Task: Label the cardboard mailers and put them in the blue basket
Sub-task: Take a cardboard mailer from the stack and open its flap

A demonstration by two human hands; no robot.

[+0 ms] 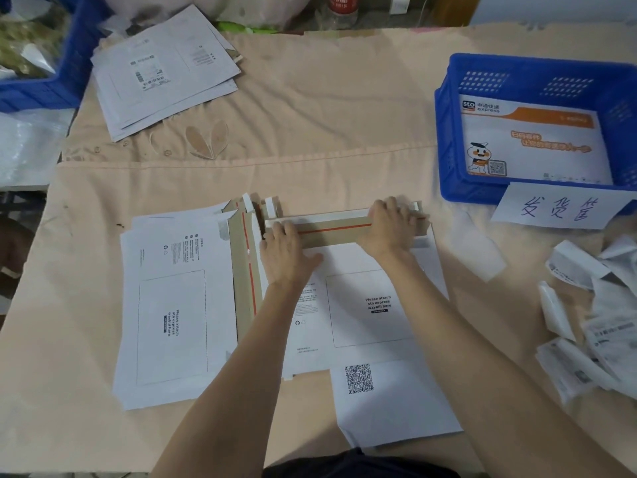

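Note:
A white cardboard mailer (365, 305) lies flat in front of me, its brown flap (331, 232) with a red strip raised along the far edge. My left hand (286, 250) presses on the left end of that flap with straight fingers. My right hand (396, 222) grips the flap's right end, fingers curled over it. A stack of unlabelled mailers (172, 305) lies to the left, flaps open. The blue basket (448, 139) stands at the right and holds one mailer (531, 143) printed in orange.
A pile of labelled mailers (162, 70) sits at the far left beside another blue crate (69, 56). Crumpled label backings (593, 315) lie at the right. A white sheet with a QR code (393, 401) lies near me. A handwritten paper sign (558, 208) hangs on the basket's front.

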